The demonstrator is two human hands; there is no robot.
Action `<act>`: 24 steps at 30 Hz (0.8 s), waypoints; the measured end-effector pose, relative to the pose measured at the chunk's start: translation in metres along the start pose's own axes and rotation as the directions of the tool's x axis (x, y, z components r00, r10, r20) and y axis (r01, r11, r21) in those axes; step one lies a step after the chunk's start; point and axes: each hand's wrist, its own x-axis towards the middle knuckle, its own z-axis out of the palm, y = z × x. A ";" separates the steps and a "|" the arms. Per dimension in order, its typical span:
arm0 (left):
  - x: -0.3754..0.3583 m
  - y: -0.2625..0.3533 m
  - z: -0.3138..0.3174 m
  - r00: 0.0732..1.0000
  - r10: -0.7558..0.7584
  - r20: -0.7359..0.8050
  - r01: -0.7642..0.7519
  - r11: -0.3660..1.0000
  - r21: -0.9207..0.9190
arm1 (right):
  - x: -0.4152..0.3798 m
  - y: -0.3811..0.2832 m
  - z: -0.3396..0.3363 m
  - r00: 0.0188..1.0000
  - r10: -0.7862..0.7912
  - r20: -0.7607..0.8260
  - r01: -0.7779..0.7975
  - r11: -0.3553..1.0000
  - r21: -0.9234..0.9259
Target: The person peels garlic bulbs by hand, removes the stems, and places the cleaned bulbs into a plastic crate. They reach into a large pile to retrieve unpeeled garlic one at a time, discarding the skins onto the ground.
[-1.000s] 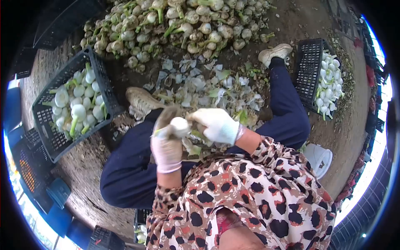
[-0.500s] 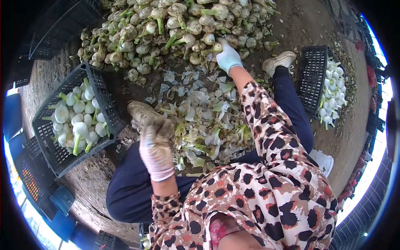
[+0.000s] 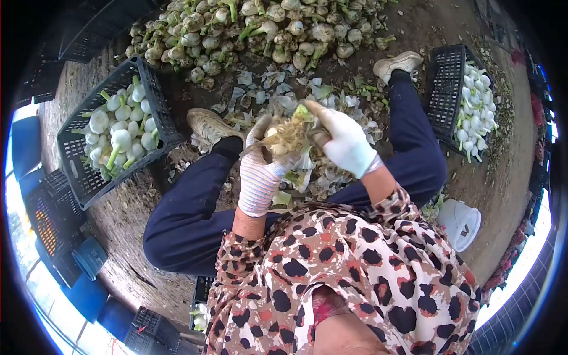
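Between both gloved hands is a dirty white bulb (image 3: 285, 137) with shaggy roots and a short green stem stub at its upper right. My left hand (image 3: 262, 168), in a striped glove, is wrapped round the bulb's left and lower side. My right hand (image 3: 340, 137), in a white and pale blue glove, is closed by the stub, thumb and fingers pressed on it. Beneath the hands lie loose peeled skins (image 3: 355, 109) on the ground. Past them is a large heap of unpeeled bulbs (image 3: 284, 29).
A black crate (image 3: 77, 171) of clean white bulbs stands at the left, another crate (image 3: 444, 89) at the right beside clean bulbs (image 3: 475, 112). A white bucket (image 3: 458, 225) is by the right leg. A blue bucket (image 3: 90, 257) stands lower left. Both shoes rest near the skins.
My right hand has come back from the heap with a bulb. My left hand has moved right and up to meet it and now holds the bulb. The view has shifted slightly.
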 end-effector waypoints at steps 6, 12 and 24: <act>-0.015 0.011 0.008 0.995 0.000 0.104 -0.004 0.999 0.040 | -0.017 -0.025 -0.014 0.987 0.042 0.156 -0.140 0.706 0.694; -0.037 0.018 0.013 0.983 0.117 0.143 -0.155 0.946 0.286 | -0.026 -0.041 0.002 0.975 0.071 0.209 -0.221 0.376 0.900; -0.059 0.019 0.025 0.963 0.247 0.108 -0.270 0.885 0.380 | -0.047 -0.031 0.003 0.958 -0.091 0.272 -0.258 0.144 0.955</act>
